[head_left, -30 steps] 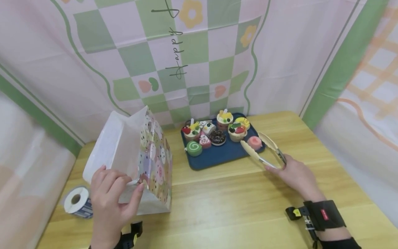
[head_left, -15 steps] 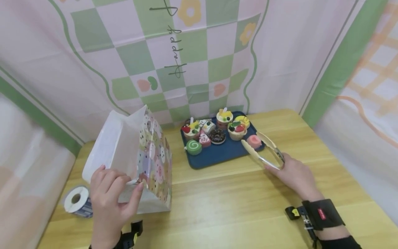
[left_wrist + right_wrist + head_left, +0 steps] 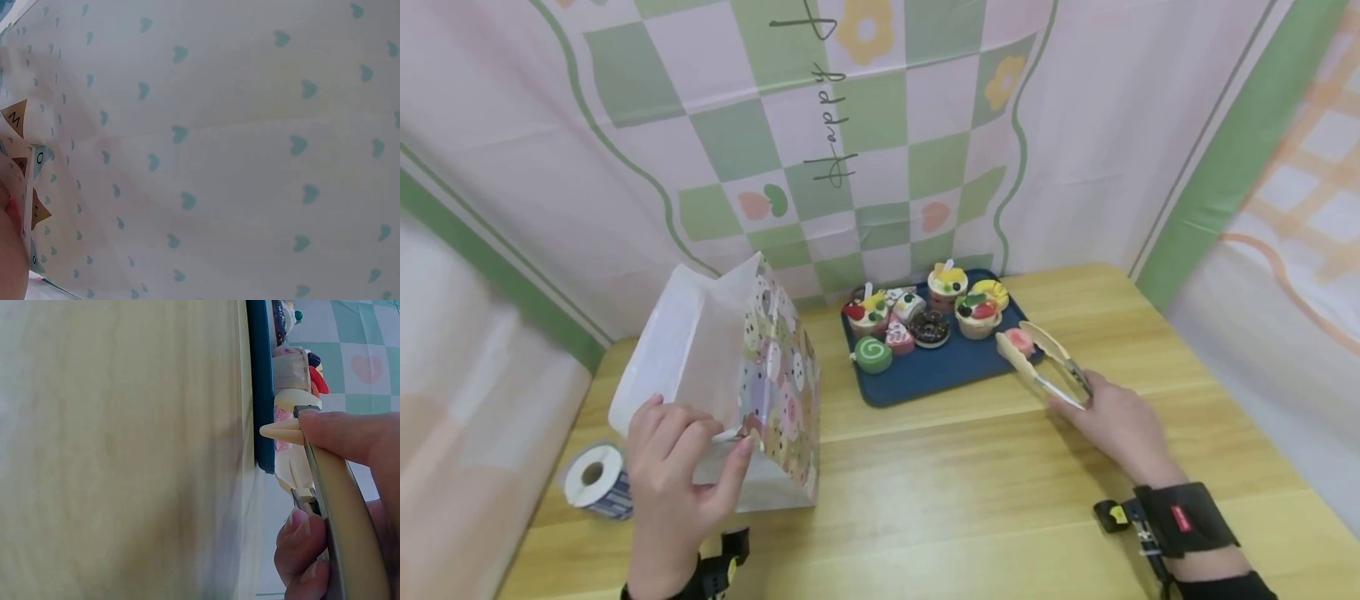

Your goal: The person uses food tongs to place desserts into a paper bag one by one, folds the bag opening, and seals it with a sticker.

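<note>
In the head view my left hand [image 3: 673,483] pinches the near rim of an upright paper bag [image 3: 786,392] printed with cartoon animals, its mouth gaping. The left wrist view is filled by the bag's pale side with blue hearts [image 3: 180,134]. My right hand [image 3: 1116,421] grips a pair of tongs [image 3: 1060,387] with cream tips and metal arms. Those tips stand on either side of a round pink sweet [image 3: 1020,340] at the right end of a dark blue tray [image 3: 917,379]. From the right wrist view, thumb and fingers hold the tongs [image 3: 344,519] from both sides.
Several toy pastries share the tray, among them a chocolate donut [image 3: 929,328], a green swirl roll [image 3: 872,354] and a fruit cup [image 3: 977,315]. Left of the bag stands a roll of labels [image 3: 597,482]. A patterned cloth [image 3: 880,167] hangs behind the wooden table [image 3: 925,475].
The tongs' tips have drawn closer together around the pink sweet. My left hand keeps its hold on the bag's rim. The whole view has shifted slightly.
</note>
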